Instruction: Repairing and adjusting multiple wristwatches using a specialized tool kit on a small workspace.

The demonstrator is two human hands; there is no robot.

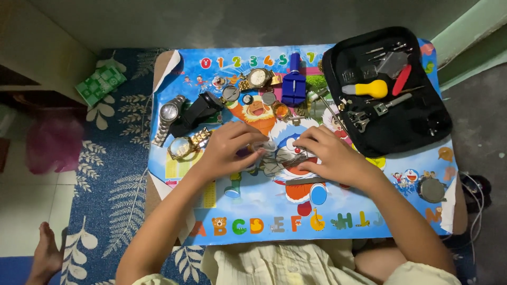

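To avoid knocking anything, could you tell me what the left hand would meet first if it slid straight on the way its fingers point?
Probably the right hand: the left hand points right, fingertips almost touching.

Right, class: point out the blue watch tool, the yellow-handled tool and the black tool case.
blue watch tool [294,84], head view, middle of its body
yellow-handled tool [372,88], head view, on the yellow handle
black tool case [422,126], head view, bare inner lining

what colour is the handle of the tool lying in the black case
Yellow: the bulbous tool handle in the black case, seen clearly in the head view.

Both hands, left hand [228,148] and right hand [330,153], meet with fingers curled.
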